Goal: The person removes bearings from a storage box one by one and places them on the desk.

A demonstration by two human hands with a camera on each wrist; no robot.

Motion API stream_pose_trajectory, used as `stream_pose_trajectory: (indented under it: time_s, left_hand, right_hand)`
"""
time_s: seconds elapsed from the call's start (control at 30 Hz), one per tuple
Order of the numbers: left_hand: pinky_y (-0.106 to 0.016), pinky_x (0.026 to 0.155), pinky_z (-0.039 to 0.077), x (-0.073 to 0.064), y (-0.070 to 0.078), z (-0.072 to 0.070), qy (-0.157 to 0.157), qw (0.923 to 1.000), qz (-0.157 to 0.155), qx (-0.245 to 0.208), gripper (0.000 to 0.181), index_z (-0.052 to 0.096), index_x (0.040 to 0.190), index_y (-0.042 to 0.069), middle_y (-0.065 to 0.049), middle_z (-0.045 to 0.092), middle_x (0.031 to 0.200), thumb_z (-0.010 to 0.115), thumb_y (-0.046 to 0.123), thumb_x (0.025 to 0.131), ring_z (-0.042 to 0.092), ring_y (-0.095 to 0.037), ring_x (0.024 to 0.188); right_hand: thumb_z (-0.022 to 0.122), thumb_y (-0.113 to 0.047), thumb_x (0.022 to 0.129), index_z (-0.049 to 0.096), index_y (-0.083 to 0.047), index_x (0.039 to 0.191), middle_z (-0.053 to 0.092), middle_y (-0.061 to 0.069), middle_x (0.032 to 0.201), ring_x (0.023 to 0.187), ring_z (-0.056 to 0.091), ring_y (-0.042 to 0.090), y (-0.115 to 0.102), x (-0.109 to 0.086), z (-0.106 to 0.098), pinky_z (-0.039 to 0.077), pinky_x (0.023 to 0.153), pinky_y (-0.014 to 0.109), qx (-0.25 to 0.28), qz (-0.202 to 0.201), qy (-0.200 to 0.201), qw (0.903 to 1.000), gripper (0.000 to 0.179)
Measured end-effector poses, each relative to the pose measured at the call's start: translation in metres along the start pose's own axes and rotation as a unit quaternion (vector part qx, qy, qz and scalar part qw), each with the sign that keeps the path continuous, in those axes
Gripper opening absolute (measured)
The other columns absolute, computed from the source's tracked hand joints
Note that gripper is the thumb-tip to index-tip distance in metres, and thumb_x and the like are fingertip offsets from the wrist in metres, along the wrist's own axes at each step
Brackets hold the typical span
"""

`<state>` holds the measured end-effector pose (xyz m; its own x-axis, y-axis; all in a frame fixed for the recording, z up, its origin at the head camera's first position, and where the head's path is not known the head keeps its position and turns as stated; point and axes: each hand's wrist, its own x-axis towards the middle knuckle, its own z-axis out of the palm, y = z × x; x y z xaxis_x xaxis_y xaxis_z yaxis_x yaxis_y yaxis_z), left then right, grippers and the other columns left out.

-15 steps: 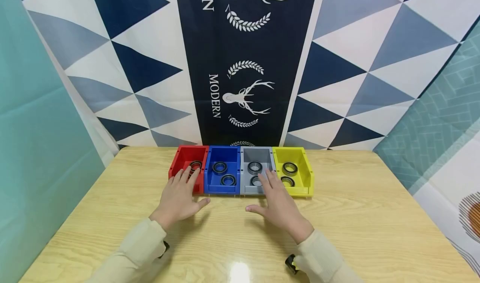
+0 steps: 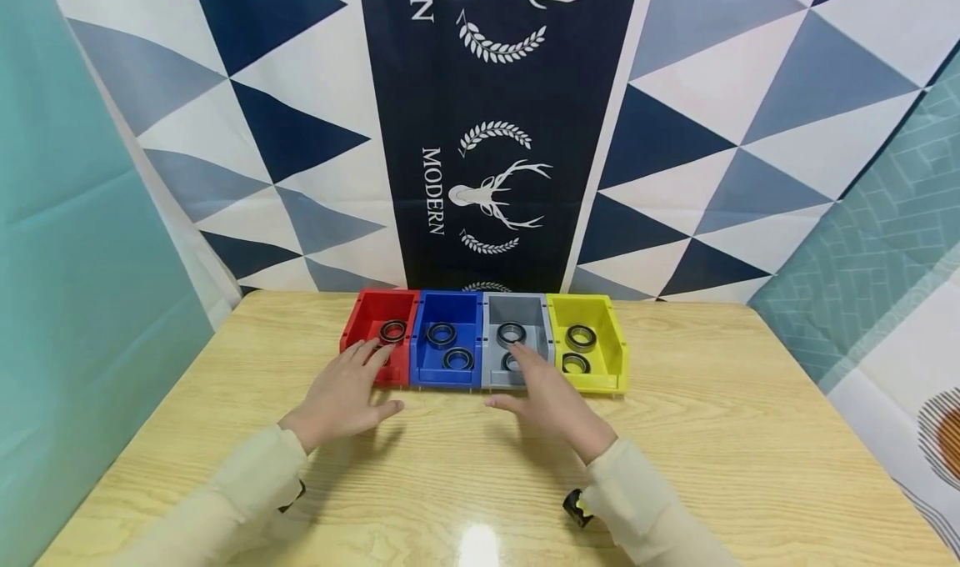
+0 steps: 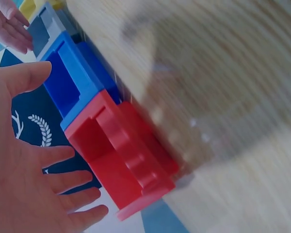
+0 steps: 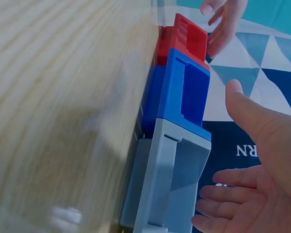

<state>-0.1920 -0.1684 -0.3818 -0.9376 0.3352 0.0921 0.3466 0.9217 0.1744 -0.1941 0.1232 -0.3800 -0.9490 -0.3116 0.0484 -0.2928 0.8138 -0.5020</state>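
My left hand (image 2: 337,396) is held over the front of the red bin (image 2: 386,297), fingers extended and thumb apart. Over the front of the grey bin (image 2: 517,308) is my right hand (image 2: 555,400), also with straight fingers. Both palms hold nothing, as the wrist views of the left hand (image 3: 24,179) and right hand (image 4: 274,179) show. Ring-shaped black-and-silver bearings lie in every bin: one (image 2: 392,331) beyond my left fingertips, one (image 2: 512,333) near my right fingertips. Fingers partly hide others in the red and grey bins.
Between them stands the blue bin (image 2: 448,378) with two bearings (image 2: 441,333); the yellow bin (image 2: 619,367) on the right end also has two. The bins form a joined row at the back of the wooden table (image 2: 480,467), before a patterned cloth (image 2: 300,67).
My left hand has drawn a little left, away from the red bin. The right hand has shifted slightly left, its fingers closer together. The bins and bearings stay put.
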Motion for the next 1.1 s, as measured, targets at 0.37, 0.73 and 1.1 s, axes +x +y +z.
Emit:
stream_pose_trajectory:
  time_s: [0.37,0.73,1.1]
  left_hand:
    - [-0.061,0.105,0.039,0.012,-0.002,-0.018,-0.023,0.9997,-0.002,-0.012,0.077,0.04,0.145,0.008,-0.02,0.04,0.149,0.065,0.047,0.082,0.041,-0.041,0.135]
    - [-0.058,0.104,0.041,0.02,-0.002,-0.034,-0.051,0.9986,0.012,-0.007,0.077,0.037,0.146,0.007,-0.019,0.042,0.148,0.063,0.045,0.083,0.045,-0.039,0.132]
    - [-0.059,0.104,0.042,0.025,-0.006,-0.043,-0.105,0.9941,0.022,-0.01,0.078,0.035,0.147,0.011,-0.018,0.041,0.15,0.064,0.044,0.083,0.044,-0.038,0.134]
  right_hand:
    - [0.07,-0.044,0.084,0.037,0.001,0.145,0.048,0.021,0.144,0.129,0.051,0.035,-0.012,0.026,-0.001,0.044,0.105,0.048,0.016,0.034,-0.001,0.9993,0.082]
    - [0.059,-0.044,0.093,0.037,0.0,0.145,0.055,0.022,0.136,0.114,0.062,0.033,-0.013,0.045,0.0,0.045,0.104,0.048,0.034,0.094,-0.018,0.9948,0.072]
    - [0.064,-0.04,0.091,0.044,0.002,0.14,0.053,0.021,0.14,0.128,0.054,0.034,-0.016,0.061,0.003,0.046,0.103,0.047,0.068,0.115,0.001,0.991,0.068]
